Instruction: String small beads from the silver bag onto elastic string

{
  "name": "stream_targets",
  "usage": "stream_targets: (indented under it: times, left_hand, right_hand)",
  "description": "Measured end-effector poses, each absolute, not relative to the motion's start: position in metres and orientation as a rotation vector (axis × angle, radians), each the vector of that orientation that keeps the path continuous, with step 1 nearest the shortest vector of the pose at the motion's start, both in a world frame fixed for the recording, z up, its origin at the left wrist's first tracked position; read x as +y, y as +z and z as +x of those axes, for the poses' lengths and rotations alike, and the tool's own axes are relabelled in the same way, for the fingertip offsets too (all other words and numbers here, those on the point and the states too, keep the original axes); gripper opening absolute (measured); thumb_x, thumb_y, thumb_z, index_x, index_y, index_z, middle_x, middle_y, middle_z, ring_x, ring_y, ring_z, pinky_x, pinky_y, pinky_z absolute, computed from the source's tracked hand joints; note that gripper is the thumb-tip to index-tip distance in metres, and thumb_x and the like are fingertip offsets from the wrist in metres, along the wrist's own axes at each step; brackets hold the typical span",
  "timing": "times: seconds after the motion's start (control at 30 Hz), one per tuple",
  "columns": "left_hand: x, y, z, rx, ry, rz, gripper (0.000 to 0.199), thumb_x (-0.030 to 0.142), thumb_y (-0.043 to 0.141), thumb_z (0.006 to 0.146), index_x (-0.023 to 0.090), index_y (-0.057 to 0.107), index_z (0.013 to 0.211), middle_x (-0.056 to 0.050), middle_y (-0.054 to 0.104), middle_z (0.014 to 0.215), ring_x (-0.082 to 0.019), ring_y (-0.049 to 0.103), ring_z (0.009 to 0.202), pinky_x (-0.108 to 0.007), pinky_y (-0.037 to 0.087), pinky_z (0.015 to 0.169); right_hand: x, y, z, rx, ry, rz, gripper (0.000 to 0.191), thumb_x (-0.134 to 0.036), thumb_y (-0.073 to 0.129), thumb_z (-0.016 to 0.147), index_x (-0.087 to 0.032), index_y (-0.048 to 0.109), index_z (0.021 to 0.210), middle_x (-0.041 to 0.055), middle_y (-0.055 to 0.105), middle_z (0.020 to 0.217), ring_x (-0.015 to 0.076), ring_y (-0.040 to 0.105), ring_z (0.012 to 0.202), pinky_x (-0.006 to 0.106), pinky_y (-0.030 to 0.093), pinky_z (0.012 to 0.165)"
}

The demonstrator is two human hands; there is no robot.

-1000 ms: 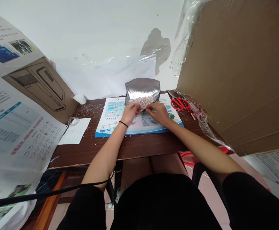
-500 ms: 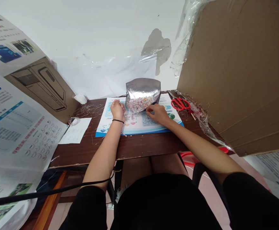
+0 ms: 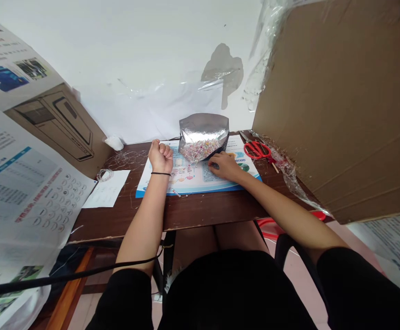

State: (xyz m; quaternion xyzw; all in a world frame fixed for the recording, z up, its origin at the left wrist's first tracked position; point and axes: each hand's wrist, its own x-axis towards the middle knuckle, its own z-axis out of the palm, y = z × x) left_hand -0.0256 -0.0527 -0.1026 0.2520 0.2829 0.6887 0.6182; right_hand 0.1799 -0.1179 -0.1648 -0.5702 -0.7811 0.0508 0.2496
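Observation:
A silver foil pouch stands open on a printed sheet, with many small pink, clear and yellowish beads in its front. My left hand is left of the pouch, palm turned up and fingers curled closed; what they pinch is too small to make out. A short string of beads lies near the sheet's front edge, below my left wrist. My right hand rests on the sheet just right of the pouch's front, fingers bent and drawn together. Whatever its fingertips hold is hidden.
Red-handled scissors lie to the right beside crumpled clear plastic. On the left are a beaded loop, a white paper and tangled clear thread. Cardboard walls flank the brown table.
My left hand has moved left, away from the pouch, its fingers still curled. My right hand has come slightly down from the pouch's front edge. The bead string shows more fully.

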Motion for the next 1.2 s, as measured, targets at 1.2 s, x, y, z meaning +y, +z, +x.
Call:
stream_targets:
  times: [1.2]
  left_hand:
    - [-0.056, -0.155, 0.023, 1.438, 0.540, 2.714, 0.019, 0.018, 0.054, 0.085, 0.019, 0.071, 0.093, -0.012, 0.067, 0.098, -0.028, 0.055, 0.102, -0.038, 0.043, 0.085]
  right_hand:
    - [-0.121, -0.156, 0.171, -2.071, -0.041, -1.644, 0.024, -0.021, 0.037, 0.094, -0.017, 0.060, 0.095, 0.0135, 0.068, 0.095, 0.0290, 0.050, 0.105, 0.040, 0.027, 0.082]
